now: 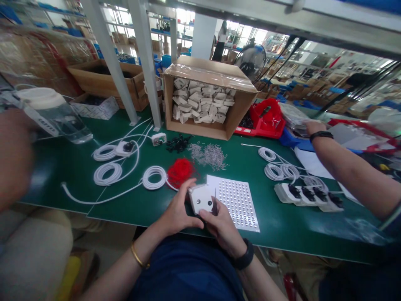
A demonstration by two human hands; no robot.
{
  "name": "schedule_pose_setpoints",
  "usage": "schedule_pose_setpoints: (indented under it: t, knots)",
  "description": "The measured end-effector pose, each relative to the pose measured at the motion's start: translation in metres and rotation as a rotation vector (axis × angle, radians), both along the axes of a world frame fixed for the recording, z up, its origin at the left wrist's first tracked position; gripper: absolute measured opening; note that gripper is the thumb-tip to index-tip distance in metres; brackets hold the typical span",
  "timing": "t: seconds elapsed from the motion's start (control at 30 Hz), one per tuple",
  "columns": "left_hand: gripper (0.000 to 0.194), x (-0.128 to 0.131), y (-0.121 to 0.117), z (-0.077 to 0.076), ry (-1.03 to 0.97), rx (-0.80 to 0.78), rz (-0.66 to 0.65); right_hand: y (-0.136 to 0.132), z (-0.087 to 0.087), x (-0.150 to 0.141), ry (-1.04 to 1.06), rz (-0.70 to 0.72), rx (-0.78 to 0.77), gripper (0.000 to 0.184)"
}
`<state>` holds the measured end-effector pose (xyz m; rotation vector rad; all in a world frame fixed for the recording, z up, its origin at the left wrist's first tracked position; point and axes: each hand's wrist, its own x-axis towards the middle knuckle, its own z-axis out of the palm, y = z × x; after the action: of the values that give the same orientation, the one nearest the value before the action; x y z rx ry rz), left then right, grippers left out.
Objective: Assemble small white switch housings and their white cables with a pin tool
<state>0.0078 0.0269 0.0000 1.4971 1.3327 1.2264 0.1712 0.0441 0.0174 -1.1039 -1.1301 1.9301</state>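
Note:
A small white plastic housing (199,197), with two dark round spots on its face, sits in my left hand (176,212). My left fingers are closed along its left side, the thumb stretched below it. My right hand (223,225) grips a thin dark pointed tool, seemingly tweezers (215,198), with its tip upward. The right thumb also presses on the housing's lower edge. A white cable coil (154,168) lies left of the housing, its cable running towards it. Behind my right hand lies a white sheet (213,180) with rows of small shiny round dots.
Beyond are red threads (180,170), small metal pins (211,155), black parts (178,143) and a cardboard box (213,69) of white housings. Coiled cables with housings (286,194) lie right. Other people's arms reach in from left (14,154) and right (347,163). A water jug (67,121) stands left.

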Motion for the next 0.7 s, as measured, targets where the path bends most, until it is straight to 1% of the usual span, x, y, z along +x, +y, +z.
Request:
schedule_pose_setpoints:
  t: [0.03,0.07,0.13,0.17,0.23,0.3,0.43,0.53,0.57,0.6,0.63,0.7]
  knots:
    - [0.081,-0.004,0.004,0.003,-0.06,-0.028,-0.062,-0.001,0.0,-0.002,-0.002,-0.021,0.003,0.05]
    - [0.07,-0.008,0.008,0.007,-0.09,-0.058,-0.102,-0.001,0.001,-0.003,-0.006,-0.033,0.007,0.051]
    - [0.046,-0.013,0.015,0.012,-0.068,-0.106,-0.099,-0.001,0.002,-0.004,-0.013,-0.035,0.018,0.05]
    - [0.04,-0.013,0.018,0.013,-0.035,-0.119,-0.075,-0.001,0.003,-0.004,-0.02,-0.028,0.024,0.049]
    - [0.036,-0.011,0.021,0.013,0.003,-0.124,-0.031,-0.001,0.003,-0.003,-0.041,-0.019,0.032,0.047]
    - [0.036,-0.008,0.021,0.01,-0.002,-0.122,-0.004,-0.002,0.003,-0.003,-0.057,-0.027,0.027,0.046]
    - [0.036,-0.004,0.021,0.005,0.001,-0.121,0.003,-0.002,0.002,-0.002,-0.077,-0.026,0.026,0.047]
    - [0.034,-0.006,0.022,0.008,0.002,-0.12,-0.014,0.003,0.003,0.001,-0.14,0.03,0.074,0.048]
    - [0.032,-0.007,0.023,0.009,0.007,-0.107,-0.027,0.006,0.004,0.003,-0.183,0.056,0.124,0.048]
    - [0.031,-0.009,0.022,0.01,0.03,-0.075,-0.046,0.011,0.003,0.005,-0.24,0.075,0.212,0.047]
    - [0.031,-0.01,0.022,0.011,0.085,-0.021,-0.071,0.016,0.003,0.008,-0.315,0.077,0.342,0.045]
    - [0.036,-0.014,0.02,0.01,0.307,0.149,-0.122,0.026,-0.002,0.014,-0.521,0.065,0.688,0.041]
